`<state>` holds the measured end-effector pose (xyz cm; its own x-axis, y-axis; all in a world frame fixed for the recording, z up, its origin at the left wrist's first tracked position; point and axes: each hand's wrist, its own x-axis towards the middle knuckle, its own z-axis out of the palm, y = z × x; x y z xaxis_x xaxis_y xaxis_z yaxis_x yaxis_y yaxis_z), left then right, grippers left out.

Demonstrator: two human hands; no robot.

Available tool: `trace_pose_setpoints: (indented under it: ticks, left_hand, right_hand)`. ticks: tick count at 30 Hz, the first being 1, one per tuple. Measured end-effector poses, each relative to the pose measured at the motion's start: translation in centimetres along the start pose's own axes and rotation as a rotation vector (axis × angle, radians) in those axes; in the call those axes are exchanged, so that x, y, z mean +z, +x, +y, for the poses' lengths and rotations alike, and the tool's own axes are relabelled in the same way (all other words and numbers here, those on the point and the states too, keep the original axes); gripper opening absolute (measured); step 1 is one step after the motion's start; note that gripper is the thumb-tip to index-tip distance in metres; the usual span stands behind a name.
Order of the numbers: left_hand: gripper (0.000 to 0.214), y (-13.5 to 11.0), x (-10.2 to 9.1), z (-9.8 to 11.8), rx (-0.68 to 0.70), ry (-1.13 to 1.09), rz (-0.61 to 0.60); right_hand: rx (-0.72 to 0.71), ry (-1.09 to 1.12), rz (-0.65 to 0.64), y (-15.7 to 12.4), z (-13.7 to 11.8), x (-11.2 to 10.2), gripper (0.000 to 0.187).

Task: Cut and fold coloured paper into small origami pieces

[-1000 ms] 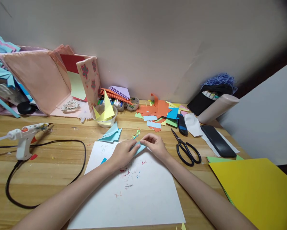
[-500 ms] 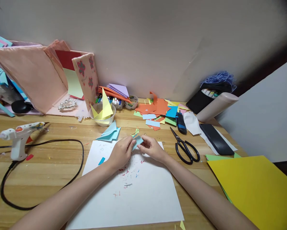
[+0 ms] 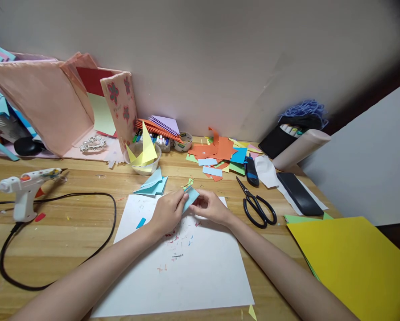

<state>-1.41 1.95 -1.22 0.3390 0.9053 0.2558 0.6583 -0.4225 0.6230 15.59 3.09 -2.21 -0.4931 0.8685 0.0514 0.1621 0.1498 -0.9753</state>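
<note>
Above the wooden desk (image 3: 79, 232), our left hand (image 3: 168, 211) pinches partly covered blue paper (image 3: 191, 198); whether our right hand (image 3: 213, 208) grips, we can't tell.

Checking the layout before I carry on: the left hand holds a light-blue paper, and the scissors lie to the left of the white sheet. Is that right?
Not quite: the head view shows the scissors to the right of the white sheet. The left hand does hold a light-blue paper.

A small light-blue paper piece (image 3: 191, 199), apparently folded, is held slanting between the hands (image 3: 168, 211) (image 3: 213, 208).
</note>
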Motion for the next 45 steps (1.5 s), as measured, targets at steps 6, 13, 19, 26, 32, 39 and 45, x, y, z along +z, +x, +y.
trace_pose_setpoints:
  ticks: [6,13,19,26,32,39,45]
  left_hand:
    - [0.032,0.02,0.2,-0.13,0.019,0.097,-0.008]
    - [0.031,0.03,0.23,0.02,-0.003,0.117,-0.038]
    - [0.031,0.27,0.15,-0.05,-0.049,0.075,-0.051]
    - [0.032,0.45,-0.01,-0.12,-0.101,0.003,-0.072]
    - [0.034,0.45,-0.06,-0.26,-0.099,-0.026,-0.123]
    - [0.038,0.59,-0.33,-0.06,-0.068,-0.118,-0.192]
    - [0.033,0.79,-0.49,-0.12,-0.149,-0.296,-0.218]
  right_hand:
    - [0.0,-0.005,0.021,0.05,0.33,-0.04,0.011]
    - [0.028,0.025,0.055,0.11,-0.07,-0.15,0.009]
    - [0.034,0.045,0.16,0.13,0.17,-0.35,0.018]
    - [0.048,0.07,0.321,0.42,0.09,-0.6,0.019]
    - [0.02,0.137,0.35,0.56,-0.02,-0.61,0.018]
    - [0.027,0.034,0.263,0.22,-0.12,-0.01,0.026]
    - [0.0,0.028,0.284,0.08,-0.28,0.04,0.025]
